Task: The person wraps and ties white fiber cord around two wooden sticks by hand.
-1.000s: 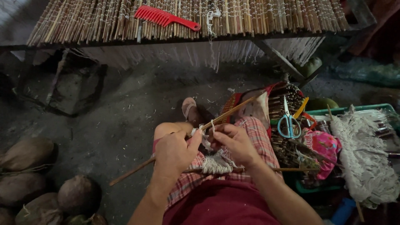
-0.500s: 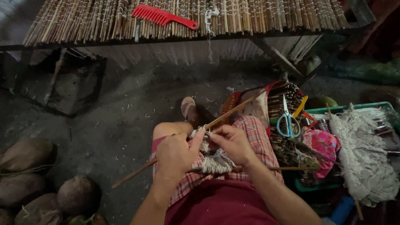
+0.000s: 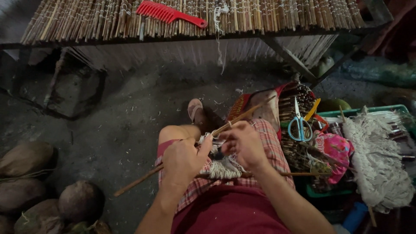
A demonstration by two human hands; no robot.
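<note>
Wooden stick (image 3: 242, 116) pinched in left hand (image 3: 184, 162), right hand (image 3: 245, 143) gripping white string (image 3: 221, 167)

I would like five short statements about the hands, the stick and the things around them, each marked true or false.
1. Both hands, the left hand and the right hand, are at a thin stick over the person's lap. True.
2. The red comb lies on the ground beside the foot. False: it lies on top of the reed mat on the frame above.
3. The scissors with blue handles are in the right hand. False: they rest on the bundle of sticks to the person's right.
4. Brown coconuts lie on the ground at the person's left. True.
5. A pale fibre bundle lies in the green crate. True.
</note>
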